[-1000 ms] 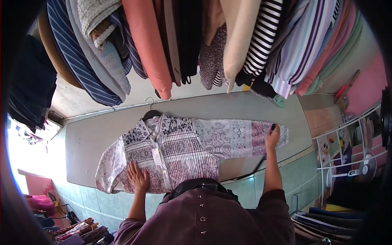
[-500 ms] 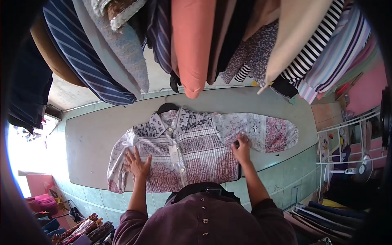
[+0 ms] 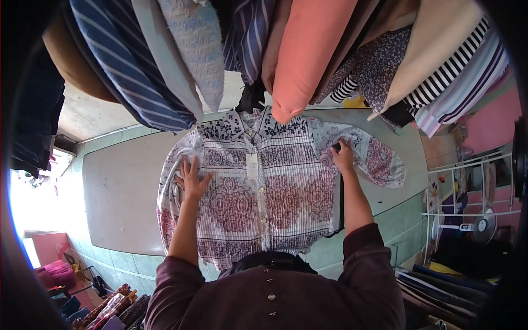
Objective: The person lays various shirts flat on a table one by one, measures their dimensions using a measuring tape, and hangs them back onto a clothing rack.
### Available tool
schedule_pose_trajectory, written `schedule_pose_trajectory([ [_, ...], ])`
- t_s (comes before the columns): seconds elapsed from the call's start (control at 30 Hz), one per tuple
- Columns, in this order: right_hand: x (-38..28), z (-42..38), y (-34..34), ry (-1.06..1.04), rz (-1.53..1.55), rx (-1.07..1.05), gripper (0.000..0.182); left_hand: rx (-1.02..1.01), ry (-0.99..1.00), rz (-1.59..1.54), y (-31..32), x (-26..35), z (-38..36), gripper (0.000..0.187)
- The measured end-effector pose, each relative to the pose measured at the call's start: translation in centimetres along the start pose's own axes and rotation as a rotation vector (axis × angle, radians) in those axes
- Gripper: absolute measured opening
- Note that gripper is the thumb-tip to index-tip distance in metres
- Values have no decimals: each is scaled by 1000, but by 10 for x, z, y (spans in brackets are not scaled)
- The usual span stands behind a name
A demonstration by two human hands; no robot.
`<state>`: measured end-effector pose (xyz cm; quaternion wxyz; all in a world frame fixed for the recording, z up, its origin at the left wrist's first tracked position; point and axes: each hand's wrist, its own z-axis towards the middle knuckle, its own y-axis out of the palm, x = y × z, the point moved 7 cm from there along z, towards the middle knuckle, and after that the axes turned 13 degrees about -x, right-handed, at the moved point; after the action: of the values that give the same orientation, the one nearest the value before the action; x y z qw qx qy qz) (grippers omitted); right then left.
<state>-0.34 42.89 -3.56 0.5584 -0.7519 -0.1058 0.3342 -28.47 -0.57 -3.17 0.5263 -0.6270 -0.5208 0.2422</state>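
Seemingly to be kept flat, the shirt (image 3: 289, 192) on the counter (image 3: 121, 198), collar (image 3: 269, 125) toward twelve o'clock, is touched at nine by the left hand (image 3: 192, 180), fingers spread apart, while at two a small dark object (image 3: 336, 147) is clamped in the right hand's (image 3: 344, 158) fingers.

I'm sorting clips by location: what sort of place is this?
Probably a small clothing shop, or a room where garments are readied for sale: a dense row of hanging clothes lines the far side of the grey table, and the patterned shirt lying there bears a white tag.
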Motion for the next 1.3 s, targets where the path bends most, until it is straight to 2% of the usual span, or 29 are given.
schedule_pose_trajectory([
  [0.07, -18, -39, -20, -370, -120, 382, 37, 143, 476, -264, -5, -22, -20, 64],
  [0.13, -28, -91, -46, -379, -43, 454, 31, 302, 315, -229, -38, -52, -81, 55],
  [0.17, -18, -119, -49, -326, 101, 459, 30, 439, 160, -230, -39, -81, -113, 57],
  [0.23, 21, -172, -37, -170, 323, 469, 27, 534, -126, -65, -11, -139, -163, 59],
  [0.3, 59, -220, -27, 7, 438, 486, 24, 250, -181, 45, 27, -189, -182, 62],
  [0.33, 73, -238, -26, 79, 471, 499, 24, 252, -178, 43, 21, -201, -174, 62],
  [0.4, 94, -256, -26, 96, 512, 520, 22, -127, -80, -183, 27, -217, -143, 61],
  [0.47, 107, -261, -30, 102, 560, 548, 20, -158, -129, 104, 3, -242, -107, 52],
  [0.5, 105, -258, -36, 139, 524, 491, 19, -100, 23, 360, -13, -260, -83, 47],
  [0.53, 102, -254, -39, 178, 487, 436, 18, -105, -205, 27, -61, -260, -70, 47],
  [0.6, 96, -246, -48, 152, 563, 427, 18, 50, -386, -103, -115, -277, -52, 57],
  [0.63, 89, -243, -51, 113, 560, 403, 19, 54, -385, -107, -112, -271, -52, 57],
  [0.7, 60, -245, -58, 68, 555, 361, 19, 592, -396, 406, -134, -236, -71, 70],
  [0.73, 58, -249, -54, 64, 555, 366, 19, 523, -331, 297, -122, -223, -70, 79],
  [0.77, 61, -254, -45, 74, 593, 351, 18, 457, -213, 233, -107, -202, -78, 73],
  [0.8, 64, -262, -36, 85, 633, 336, 17, 303, -156, 273, -74, -193, -80, 66],
  [0.83, 60, -270, -35, 59, 610, 342, 16, 249, 34, 181, -60, -168, -95, 53],
  [0.87, 69, -281, -24, 60, 613, 347, 16, 177, 60, 74, -38, -149, -115, 40],
  [0.9, 88, -290, -3, 76, 617, 309, 16, 206, 103, -68, -21, -137, -136, 29],
  [0.93, 100, -298, 11, 91, 621, 270, 16, 253, 123, -115, 4, -136, -152, 28],
  [0.97, 102, -306, 15, 91, 622, 276, 16, 159, 78, -253, 18, -130, -167, 26],
  [1.0, 110, -312, 34, 231, 808, 182, 15, 166, 162, -340, 16, -113, -184, 26],
  [1.03, 112, -319, 53, 372, 990, 83, 14, 135, 71, -398, 20, -109, -196, 25],
  [1.07, 107, -319, 57, 376, 988, 79, 14, 100, -26, -454, 24, -111, -203, 26],
  [1.13, 92, -317, 71, 413, 1236, 58, 15, 84, -34, -415, 33, -113, -205, 26],
  [1.27, 78, -310, 84, 438, 1288, -35, 17, 78, 21, -422, 36, -114, -202, 28],
  [1.3, 75, -305, 86, 407, 1212, -118, 17, 76, 16, -394, 35, -114, -202, 27],
])
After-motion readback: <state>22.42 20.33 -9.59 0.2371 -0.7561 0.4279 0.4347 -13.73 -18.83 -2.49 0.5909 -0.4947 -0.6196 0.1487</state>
